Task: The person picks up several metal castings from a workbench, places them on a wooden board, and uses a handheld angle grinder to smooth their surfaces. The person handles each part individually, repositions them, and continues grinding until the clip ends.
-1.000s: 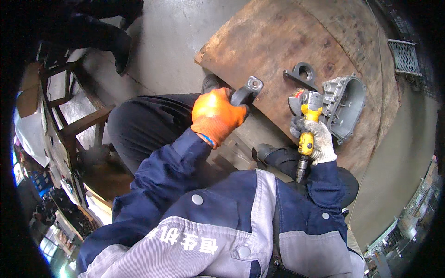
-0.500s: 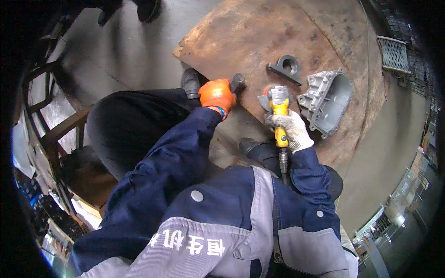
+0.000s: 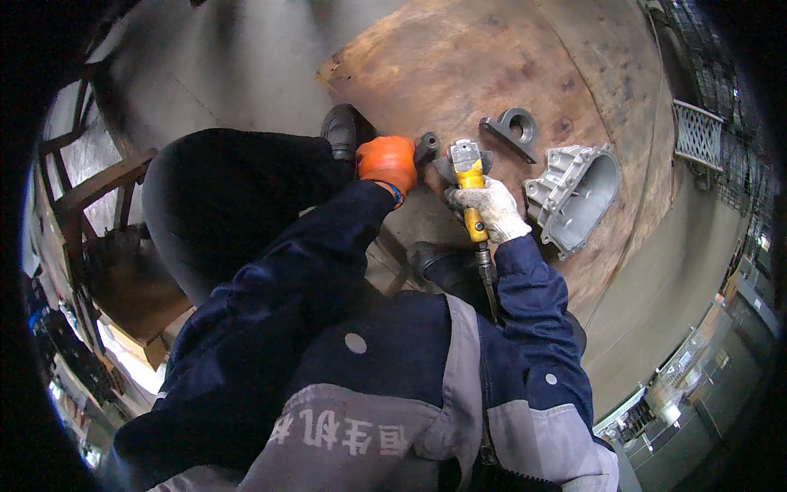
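My left hand (image 3: 387, 162), in an orange glove, is closed around a small dark metal part (image 3: 427, 145) with a round hole in its visible end. My right hand (image 3: 492, 207), in a white knitted glove, grips a yellow air angle grinder (image 3: 470, 176) with a silver head. Its dark disc shows partly, close to the metal part; whether they touch I cannot tell. A hose coupling (image 3: 485, 266) leads from the grinder's rear toward my body. To the right lie a dark bracket with a round ring (image 3: 516, 131) and a grey cast metal housing (image 3: 578, 197).
Beneath the parts lies a worn brown wooden board (image 3: 492, 57) on the grey floor (image 3: 246, 74). My dark shoe (image 3: 344, 131) stands by its near left edge. At the left is a brown frame (image 3: 115, 184); a light mesh basket (image 3: 698, 135) stands at the far right.
The grinder has moved left, closer to the dark metal part, and its head has tilted. My left hand keeps its hold. The view has shifted slightly.
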A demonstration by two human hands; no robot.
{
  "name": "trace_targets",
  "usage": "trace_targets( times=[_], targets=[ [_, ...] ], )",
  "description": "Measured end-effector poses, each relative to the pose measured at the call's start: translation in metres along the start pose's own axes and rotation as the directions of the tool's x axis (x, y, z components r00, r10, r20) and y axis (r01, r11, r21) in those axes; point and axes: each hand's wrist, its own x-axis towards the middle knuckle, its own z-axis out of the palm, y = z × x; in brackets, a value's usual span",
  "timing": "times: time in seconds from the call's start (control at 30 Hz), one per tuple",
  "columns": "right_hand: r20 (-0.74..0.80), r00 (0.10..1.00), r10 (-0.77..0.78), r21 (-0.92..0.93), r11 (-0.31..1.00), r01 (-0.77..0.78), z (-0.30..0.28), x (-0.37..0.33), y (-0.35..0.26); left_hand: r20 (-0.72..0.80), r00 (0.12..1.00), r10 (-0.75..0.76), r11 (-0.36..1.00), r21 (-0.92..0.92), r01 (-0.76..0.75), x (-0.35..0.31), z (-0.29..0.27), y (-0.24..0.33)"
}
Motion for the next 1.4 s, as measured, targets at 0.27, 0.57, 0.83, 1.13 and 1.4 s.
trace_targets(
  times=[0.27,0.57,0.83,1.13,1.4],
  targets=[
    [-0.020,0.999,0.042,0.055,0.998,-0.040,0.002,-0.003,-0.011,-0.118,0.992,0.033,0.986,-0.157,-0.052,-0.005,0.022,-0.015],
    [-0.040,0.997,0.060,-0.062,0.996,-0.062,-0.002,-0.004,-0.017,-0.098,0.988,0.116,0.993,-0.026,-0.119,0.002,0.011,-0.009],
    [-0.053,0.997,0.047,-0.149,0.987,-0.055,0.002,0.008,-0.017,-0.130,0.983,0.132,0.990,-0.023,-0.136,0.004,0.016,-0.010],
    [0.030,0.997,0.073,-0.107,0.992,-0.069,-0.002,0.016,-0.008,-0.006,0.991,0.131,0.991,-0.012,-0.131,0.006,0.008,-0.008],
    [-0.085,0.994,0.074,-0.222,0.971,-0.091,0.000,0.001,-0.003,0.027,0.995,0.092,0.995,-0.032,-0.091,0.004,0.002,-0.008]
  ],
)
